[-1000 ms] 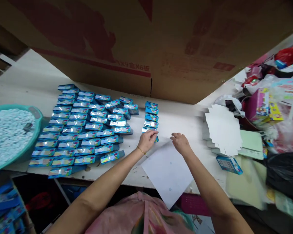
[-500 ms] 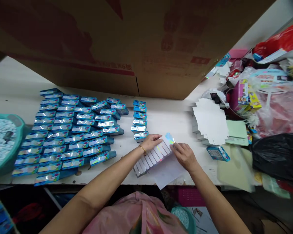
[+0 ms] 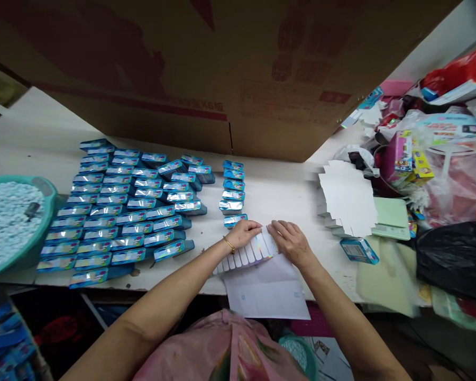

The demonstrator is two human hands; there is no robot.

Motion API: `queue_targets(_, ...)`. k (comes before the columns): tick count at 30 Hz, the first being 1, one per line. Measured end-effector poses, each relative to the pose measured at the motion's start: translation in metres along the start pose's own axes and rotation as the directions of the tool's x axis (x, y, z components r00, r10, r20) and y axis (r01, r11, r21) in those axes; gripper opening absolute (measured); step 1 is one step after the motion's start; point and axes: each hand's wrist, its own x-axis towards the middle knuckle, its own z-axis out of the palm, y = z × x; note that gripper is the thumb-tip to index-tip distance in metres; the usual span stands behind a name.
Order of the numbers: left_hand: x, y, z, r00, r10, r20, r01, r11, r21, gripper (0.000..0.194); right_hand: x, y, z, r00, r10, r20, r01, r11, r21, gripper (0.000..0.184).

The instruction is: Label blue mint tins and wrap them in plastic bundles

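Note:
A sheet of shiny label stickers [image 3: 246,257] lies at a slant near the table's front, its pale strips in a row with a rainbow glint. My left hand [image 3: 241,234], with a gold bangle at the wrist, is closed on its upper edge. At the sheet's right end the fingers of my right hand [image 3: 291,242] are pressed together on it; the fingertips are partly hidden. Under the stickers, white paper [image 3: 267,291] hangs over the table edge. Just beyond my left hand stands a short column of small blue boxes [image 3: 233,185].
Rows of blue boxes [image 3: 115,211] cover the left of the table, beside a teal basin [image 3: 49,211] of pale pieces. A large carton [image 3: 182,79] stands at the back. On the right are stacked white card blanks [image 3: 347,198], a single blue box [image 3: 359,251] and a black bag [image 3: 456,259].
The paper, first seen from its plain side, now shows its sticker strips between my hands. My right hand came in to the sheet's right end. The view swung slightly right, then partly back.

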Motion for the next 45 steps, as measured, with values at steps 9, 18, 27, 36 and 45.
queue_targets(9,0.02,0.001,0.015,0.966,0.135,-0.222,-0.074,0.961,0.266,0.024,0.042,-0.011,-0.073,0.765,0.644,0.03,-0.553,0.632,0.544,0.015)
queue_targets(18,-0.016,0.004,-0.017,0.897,-0.315,-0.31,-0.016,0.678,-0.735,0.052,0.081,-0.008,-0.015,0.371,0.818,0.441,-0.611,-0.143,0.779,0.023)
queue_targets(27,0.004,-0.031,-0.077,0.759,-0.343,-0.553,-0.059,0.81,-0.583,0.028,0.137,-0.027,0.052,0.335,0.854,0.397,-0.501,-0.196,0.843,0.025)
queue_targets(36,0.059,-0.071,-0.128,0.726,-0.162,-0.669,0.091,0.986,-0.14,0.025,0.179,-0.022,0.107,0.322,0.94,0.116,-0.725,0.166,0.669,0.022)
queue_targets(45,0.075,-0.081,-0.13,0.728,-0.192,-0.658,0.2,0.978,-0.065,0.024,0.185,-0.016,0.124,0.425,0.905,0.011,-0.819,0.379,0.431,0.032)
